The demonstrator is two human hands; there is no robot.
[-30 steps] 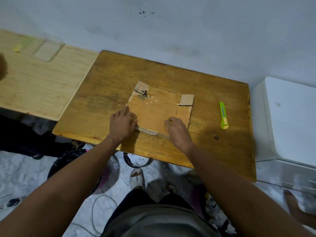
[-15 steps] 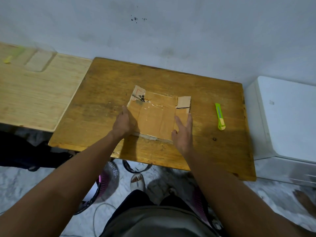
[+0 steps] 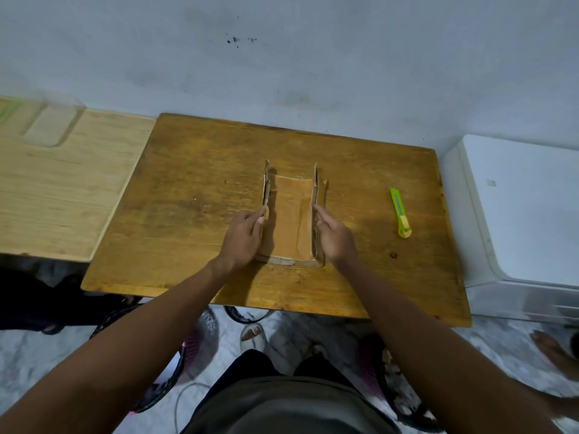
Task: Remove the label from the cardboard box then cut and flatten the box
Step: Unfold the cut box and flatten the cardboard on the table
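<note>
The cardboard box (image 3: 289,219) sits at the middle of the brown wooden bench (image 3: 200,195), cut open into a U-shaped trough: its base panel lies flat on the wood, and its two side panels stand upright, one at 9 o'clock of the base and one at 3 o'clock. Both panels have ragged top edges.

The left hand (image 3: 242,238) is at the near end of the left panel, its fingers curled and pinching the panel's upper edge between thumb and fingertips. The right hand (image 3: 335,238) lies against the outer face of the right panel, its fingers straight and pointing toward 12 o'clock, touching the cardboard without curling round it. Both forearms reach in from 6 o'clock.

A green and yellow utility knife (image 3: 400,213) lies flat on the bench at 3 o'clock of the box, well apart from it and from the right hand, its yellow end toward the near edge.

A paler wooden board (image 3: 62,189) adjoins the bench at 9 o'clock, and a white appliance (image 3: 526,211) stands just beside it at 3 o'clock. A pale wall runs along the far edge at 12 o'clock.
</note>
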